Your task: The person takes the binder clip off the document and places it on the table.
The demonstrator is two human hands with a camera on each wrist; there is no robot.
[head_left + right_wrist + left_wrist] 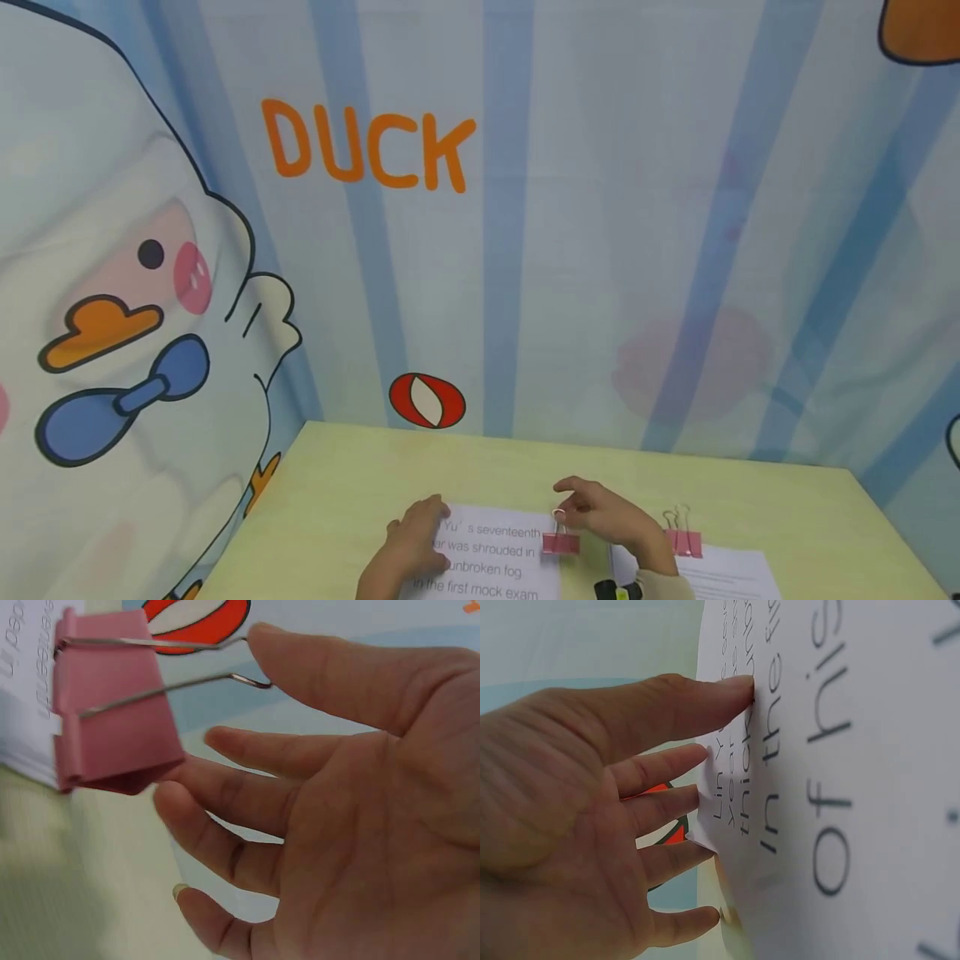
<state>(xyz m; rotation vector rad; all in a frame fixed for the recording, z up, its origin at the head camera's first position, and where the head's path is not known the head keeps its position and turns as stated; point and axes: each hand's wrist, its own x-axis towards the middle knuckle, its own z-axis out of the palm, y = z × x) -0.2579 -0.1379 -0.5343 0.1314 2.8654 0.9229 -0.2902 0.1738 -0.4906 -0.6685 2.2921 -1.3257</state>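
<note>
A sheet of paper (480,558) with large printed text lies on the table. My left hand (408,542) rests at its left edge; in the left wrist view the thumb (731,694) touches the printed face and the spread fingers reach the edge. On the paper's upper right corner sits a pink binder clip (116,697), its wire handle (558,521) sticking up. My right hand (603,517) is beside that clip, thumb tip (262,637) against the end of the wire handle. The index finger stands apart from the clip, and the middle fingertip is close to the pink body.
To the right lie other printed sheets (727,571) with a second pink binder clip (684,542) at their top edge, handles up. The right forearm overlaps their left part. A curtain (570,250) with duck pictures hangs behind the pale yellow table (360,462).
</note>
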